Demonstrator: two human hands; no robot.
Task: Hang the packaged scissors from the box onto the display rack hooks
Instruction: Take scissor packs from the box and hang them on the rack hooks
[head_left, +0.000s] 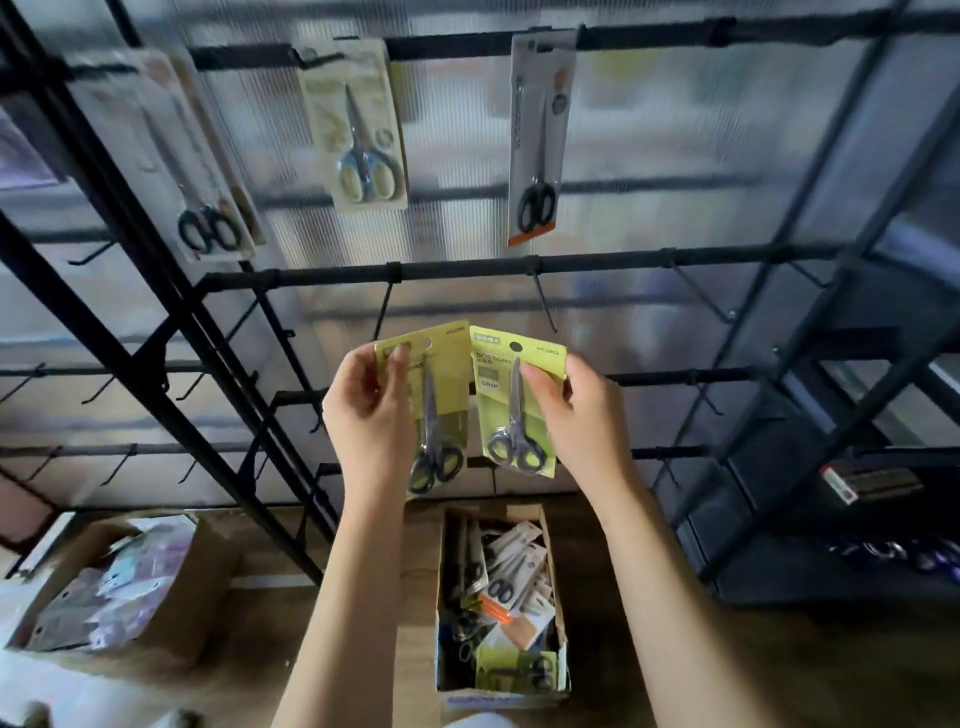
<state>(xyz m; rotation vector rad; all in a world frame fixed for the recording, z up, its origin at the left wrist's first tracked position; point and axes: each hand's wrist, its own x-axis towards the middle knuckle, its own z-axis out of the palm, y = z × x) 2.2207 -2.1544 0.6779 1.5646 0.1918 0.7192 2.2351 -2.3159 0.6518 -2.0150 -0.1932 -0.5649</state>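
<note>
Yellow-carded scissors pack (519, 405), dark handles, upright.

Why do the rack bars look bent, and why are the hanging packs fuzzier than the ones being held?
Head view: the wide-angle lens bows the rack bars towards the edges; the yellow packs in both hands are sharp enough to read, while the hung packs above are smeared, probably by motion blur; backlight through the ribbed panel washes them out.
</note>
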